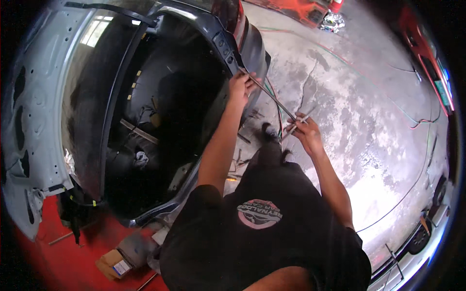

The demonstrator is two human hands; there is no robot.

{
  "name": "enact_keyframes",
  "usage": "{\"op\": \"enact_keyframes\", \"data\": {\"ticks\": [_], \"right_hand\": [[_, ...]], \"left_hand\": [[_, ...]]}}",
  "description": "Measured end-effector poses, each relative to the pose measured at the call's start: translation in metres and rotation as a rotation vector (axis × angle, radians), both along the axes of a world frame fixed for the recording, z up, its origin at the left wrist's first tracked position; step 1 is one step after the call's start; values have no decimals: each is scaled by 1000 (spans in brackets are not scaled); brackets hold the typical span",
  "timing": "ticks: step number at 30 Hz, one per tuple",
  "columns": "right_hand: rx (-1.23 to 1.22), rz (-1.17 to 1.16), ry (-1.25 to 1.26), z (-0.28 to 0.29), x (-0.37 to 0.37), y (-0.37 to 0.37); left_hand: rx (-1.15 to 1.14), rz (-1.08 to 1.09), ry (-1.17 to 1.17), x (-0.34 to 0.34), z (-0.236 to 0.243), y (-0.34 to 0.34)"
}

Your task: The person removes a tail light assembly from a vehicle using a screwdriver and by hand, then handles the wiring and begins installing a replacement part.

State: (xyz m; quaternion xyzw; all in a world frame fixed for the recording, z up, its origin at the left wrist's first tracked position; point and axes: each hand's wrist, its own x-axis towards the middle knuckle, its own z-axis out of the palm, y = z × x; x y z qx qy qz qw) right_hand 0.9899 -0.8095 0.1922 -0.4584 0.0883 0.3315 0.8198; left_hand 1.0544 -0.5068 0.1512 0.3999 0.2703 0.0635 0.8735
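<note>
A long, thin dark rod [272, 95] slants between my two hands, beside the rear corner of a dark car body [221, 41]. My left hand [239, 88] is closed about its upper end, close to the car's edge; some of the fingers are partly spread. My right hand [307, 133] grips the lower end. A shorter pale grey stick [292, 130] crosses the rod there, also between the fingers of my right hand. Exactly what kind of rod and stick these are, I cannot make out.
An open car compartment [160, 97] with loose items lies to my left, below a raised grey panel [41, 97]. Red and green hoses [335, 54] run over the concrete floor [349, 121]. A cardboard box [114, 264] sits on red flooring. Another vehicle [412, 252] stands at lower right.
</note>
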Motion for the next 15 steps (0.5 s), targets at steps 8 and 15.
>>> {"op": "enact_keyframes", "data": {"ticks": [8, 15], "right_hand": [[117, 16, 79, -15, 52, 46], [134, 57, 98, -23, 75, 58]], "left_hand": [[27, 53, 13, 44, 21, 37], [11, 107, -19, 58, 8, 51]]}}
